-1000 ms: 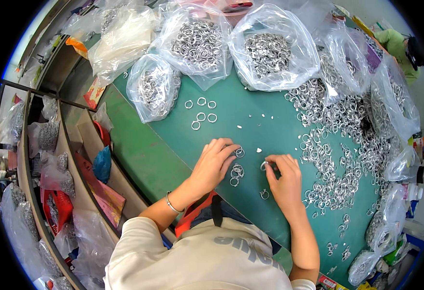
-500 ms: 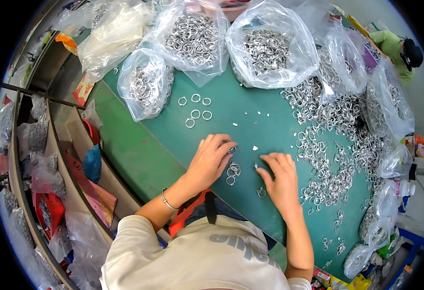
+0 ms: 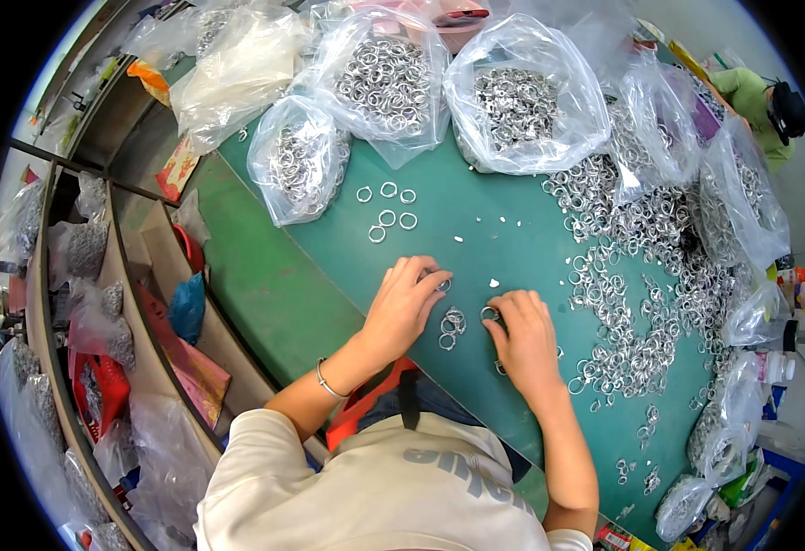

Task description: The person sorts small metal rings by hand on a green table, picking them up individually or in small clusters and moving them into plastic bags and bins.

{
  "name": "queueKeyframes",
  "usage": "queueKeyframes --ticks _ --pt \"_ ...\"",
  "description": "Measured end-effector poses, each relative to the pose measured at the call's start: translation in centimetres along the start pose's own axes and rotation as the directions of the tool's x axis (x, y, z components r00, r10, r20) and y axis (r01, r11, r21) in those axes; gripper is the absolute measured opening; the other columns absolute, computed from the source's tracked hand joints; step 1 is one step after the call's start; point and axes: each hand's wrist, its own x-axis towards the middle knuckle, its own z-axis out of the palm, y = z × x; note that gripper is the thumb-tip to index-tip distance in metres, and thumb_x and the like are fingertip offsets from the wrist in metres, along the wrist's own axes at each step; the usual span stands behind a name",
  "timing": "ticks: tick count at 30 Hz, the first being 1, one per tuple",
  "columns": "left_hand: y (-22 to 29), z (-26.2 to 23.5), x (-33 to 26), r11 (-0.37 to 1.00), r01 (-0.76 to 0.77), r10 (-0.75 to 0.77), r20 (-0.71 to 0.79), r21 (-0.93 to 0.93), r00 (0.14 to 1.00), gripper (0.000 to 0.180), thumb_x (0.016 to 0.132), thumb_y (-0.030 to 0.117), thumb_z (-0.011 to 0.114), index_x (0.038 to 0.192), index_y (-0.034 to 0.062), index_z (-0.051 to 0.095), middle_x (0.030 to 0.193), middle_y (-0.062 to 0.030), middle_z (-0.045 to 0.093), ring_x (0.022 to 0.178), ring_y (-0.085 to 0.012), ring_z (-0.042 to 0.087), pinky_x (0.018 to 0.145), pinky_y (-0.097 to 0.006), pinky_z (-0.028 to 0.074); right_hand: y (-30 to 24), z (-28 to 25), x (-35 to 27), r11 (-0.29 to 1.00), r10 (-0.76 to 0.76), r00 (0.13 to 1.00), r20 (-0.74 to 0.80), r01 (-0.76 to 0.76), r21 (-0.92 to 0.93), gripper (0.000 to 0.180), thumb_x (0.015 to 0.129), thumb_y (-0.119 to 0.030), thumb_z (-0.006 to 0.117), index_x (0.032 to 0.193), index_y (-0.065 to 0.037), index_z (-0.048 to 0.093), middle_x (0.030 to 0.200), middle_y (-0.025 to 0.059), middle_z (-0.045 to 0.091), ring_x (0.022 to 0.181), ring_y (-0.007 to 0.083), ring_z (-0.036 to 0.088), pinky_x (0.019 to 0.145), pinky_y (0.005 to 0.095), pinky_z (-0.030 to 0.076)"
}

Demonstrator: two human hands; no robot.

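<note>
My left hand (image 3: 404,305) is closed on a small silver metal ring (image 3: 444,285), which shows at its fingertips above the green table (image 3: 329,266). Another silver ring (image 3: 489,314) is pinched between the thumb and fingers of my right hand (image 3: 528,338). Between the hands lies a small cluster of rings (image 3: 453,321). One more ring (image 3: 501,367) sits partly hidden beneath my right hand. Farther off, several single rings (image 3: 387,219) are laid out apart from each other.
A big heap of rings (image 3: 623,321) spreads over the table's right side. Clear plastic bags of rings (image 3: 526,106) line the far edge. White scraps (image 3: 494,284) dot the middle. Shelves with bags (image 3: 85,248) stand at left. A person in green (image 3: 749,101) is at far right.
The ring at my right fingertips now shows its round opening; before, only a small bit showed there. My left hand keeps its ring. The whole view has shifted slightly.
</note>
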Motion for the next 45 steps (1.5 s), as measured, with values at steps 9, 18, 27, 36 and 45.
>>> queueKeyframes --ticks 9,18,27,36,45 --pt "2.2 -0.6 -0.2 0.994 0.048 -0.056 -0.085 -0.097 0.995 0.037 0.075 0.006 0.071 0.11 0.0028 0.058 0.104 -0.0128 0.053 0.092 -0.0294 0.052 0.083 -0.037 0.042 -0.3 -1.3 -0.1 0.833 0.383 0.923 0.029 -0.358 0.422 0.008 0.077 0.005 0.067 0.082 0.002 0.061 0.07 0.0017 0.057 0.059 0.0069 0.048 0.052 0.0218 0.038" --pt "5.3 0.7 -0.3 0.829 0.181 -0.169 0.071 -0.529 0.983 0.019 0.081 0.002 0.068 0.099 -0.0012 0.065 0.081 -0.0089 0.064 0.065 -0.0134 0.058 0.058 -0.026 0.047 -2.2 -1.8 -0.1 0.555 0.447 0.89 0.093 -0.357 0.751 0.006 0.082 0.0 0.067 0.085 0.003 0.063 0.072 -0.0006 0.059 0.06 0.0037 0.046 0.053 0.0199 0.037" --pt "0.4 -2.4 -0.2 0.812 0.369 -0.457 -0.098 -0.453 0.884 0.012 0.084 0.003 0.065 0.096 -0.0017 0.067 0.08 -0.0038 0.066 0.065 -0.0041 0.053 0.059 -0.019 0.043 -0.2 -2.3 -2.2 0.715 0.467 0.883 0.049 -0.409 0.567 0.009 0.083 -0.001 0.064 0.091 0.002 0.064 0.073 0.0018 0.057 0.064 0.0073 0.045 0.057 0.0221 0.038" --pt "-5.7 -10.4 2.9 0.943 0.331 -0.217 -0.697 0.031 0.684 0.012 0.081 0.005 0.068 0.089 -0.0044 0.066 0.07 -0.0081 0.063 0.061 -0.0111 0.055 0.057 -0.023 0.044 -0.1 -2.2 -2.7 0.771 0.408 0.908 0.094 -0.398 0.498 0.009 0.081 0.001 0.063 0.09 0.002 0.064 0.073 0.0052 0.058 0.064 0.0106 0.049 0.057 0.0245 0.039" --pt "-9.8 -11.9 3.7 0.892 0.444 -0.401 -0.605 -0.086 0.688 0.024 0.086 0.007 0.062 0.105 -0.006 0.064 0.07 -0.0093 0.065 0.06 -0.0121 0.059 0.06 -0.028 0.048 -0.1 -2.7 -3.1 0.805 0.384 0.917 0.11 -0.391 0.446 0.009 0.084 0.0 0.062 0.092 0.002 0.064 0.074 -0.0004 0.057 0.065 0.0063 0.044 0.059 0.0215 0.038"
